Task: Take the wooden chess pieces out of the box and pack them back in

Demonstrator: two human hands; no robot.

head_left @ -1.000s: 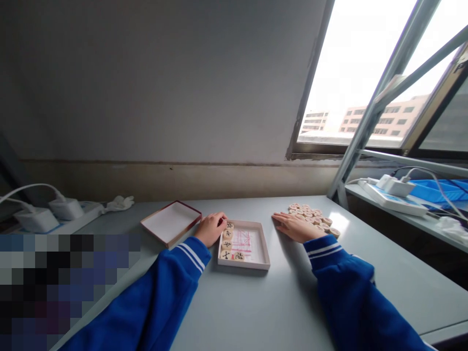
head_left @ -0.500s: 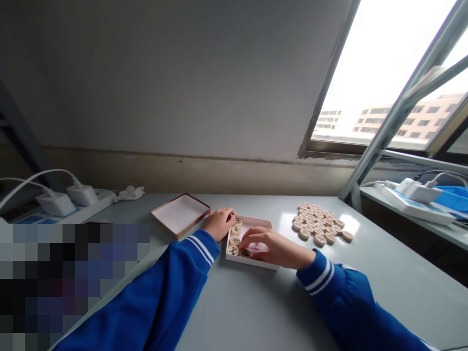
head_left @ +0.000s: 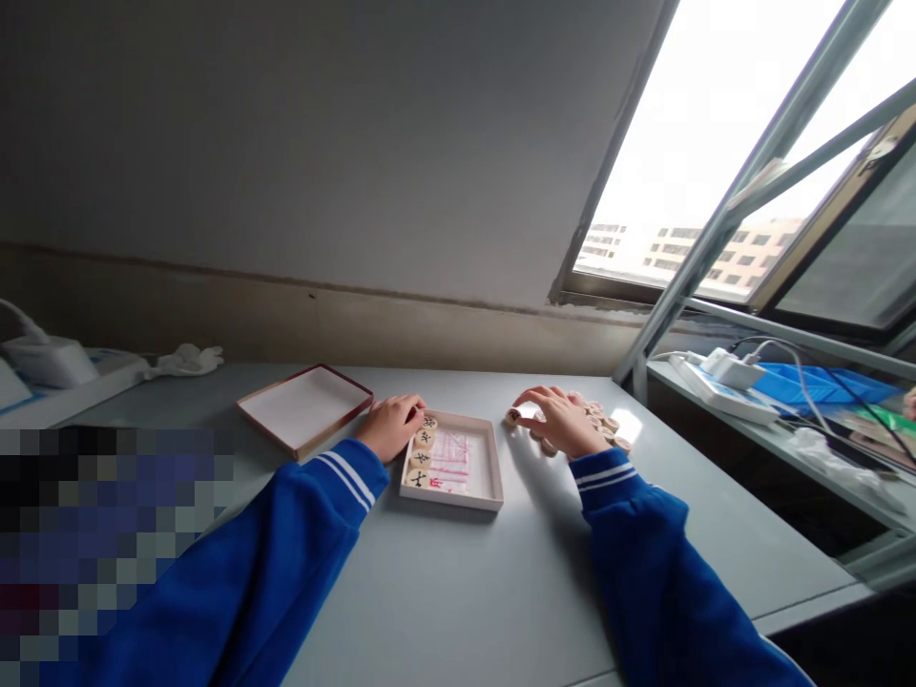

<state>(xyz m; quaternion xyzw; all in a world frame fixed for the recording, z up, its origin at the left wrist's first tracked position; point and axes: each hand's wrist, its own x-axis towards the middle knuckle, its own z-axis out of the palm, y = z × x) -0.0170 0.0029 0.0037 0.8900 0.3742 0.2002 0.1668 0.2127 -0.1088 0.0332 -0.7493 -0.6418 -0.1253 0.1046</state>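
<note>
A shallow white box point(head_left: 493, 472) sits on the desk with a column of round wooden Chinese chess pieces point(head_left: 419, 460), marked in black, along its left side. Pink and white printed plastic lies in the rest of it. My left hand point(head_left: 392, 426) is closed at the box's upper left edge, fingers bent over the rim. To the right of the box, my right hand point(head_left: 562, 423) pinches one black-marked chess piece point(head_left: 513, 417) between thumb and fingertips. Behind and under that hand lies a cluster of chess pieces point(head_left: 605, 425), partly hidden by it.
The box lid point(head_left: 304, 405) lies inside-up to the left, close to my left hand. A power strip with plugs point(head_left: 50, 363) is at the far left. Another power strip point(head_left: 737, 391) and a blue tray point(head_left: 822, 382) rest on the right-hand shelf, beside a metal post point(head_left: 644, 348).
My right hand has left the box and moved right to the cluster, carrying a black-marked piece. My left hand stays at the box edge. The view has turned to the right.
</note>
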